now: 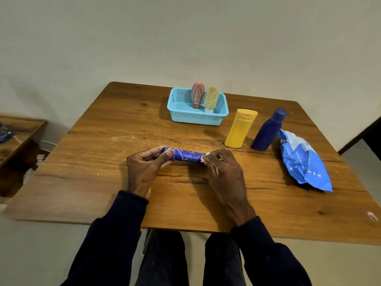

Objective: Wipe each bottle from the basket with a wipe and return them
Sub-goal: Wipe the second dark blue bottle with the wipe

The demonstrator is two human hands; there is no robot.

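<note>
A purple bottle with white scribble marks (186,156) lies sideways just above the wooden table (103,131), held between both hands. My left hand (144,168) grips its left end with thumb and fingers. My right hand (223,172) presses a white wipe (205,158) against its right end; most of the wipe is hidden under the fingers. The light blue basket (195,118) stands at the back with a pink bottle (198,95) and a yellow scribbled bottle (211,99) upright inside.
A plain yellow bottle (240,129) and a dark blue bottle (268,131) stand on the table right of the basket. A blue wipes packet (303,162) lies at the right edge. A second wooden surface (16,137) sits at the far left.
</note>
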